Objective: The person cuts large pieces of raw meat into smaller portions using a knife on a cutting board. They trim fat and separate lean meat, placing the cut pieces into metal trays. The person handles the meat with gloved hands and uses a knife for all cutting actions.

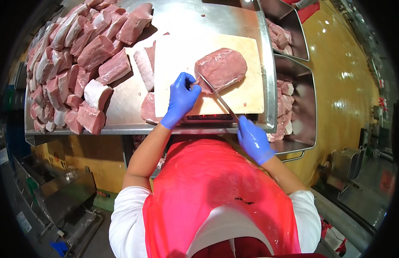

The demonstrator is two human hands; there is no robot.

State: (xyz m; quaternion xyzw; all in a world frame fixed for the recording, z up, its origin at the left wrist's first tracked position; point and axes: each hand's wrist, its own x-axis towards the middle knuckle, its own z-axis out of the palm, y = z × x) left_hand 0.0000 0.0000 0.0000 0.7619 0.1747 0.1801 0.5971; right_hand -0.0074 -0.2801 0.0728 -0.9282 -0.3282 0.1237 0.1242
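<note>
1. Nearest the camera, on the wearer's side of the cutting board (178,49), is a pale curved piece of gear (227,219) that I cannot identify, over a glossy red apron (195,172).
2. The large meat piece (221,69) lies on the right half of the cutting board, clear of its edges.
3. The left hand (182,96), blue-gloved, is over the cutting board's near left part; thumb and forefinger close together and seem to pinch a thin flap (202,87) at the meat's near left end.
4. The right hand (253,138), also gloved, is just off the board's near right edge, fingers wrapped round the knife (223,102); its blade slants across the board to the meat beside the flap.
5. The meat looks fairly heavy, dense yet yielding, with a moist surface likely to slide under wet gloves. The flap should be floppy and apt to tear, so a firm pinch near its root suits it; to shift the whole piece, hold it broadly round its sides, well away from the blade.
6. Left of the board is a heap of meat pieces (79,56); right of it stand metal bins (309,103) holding more.
</note>
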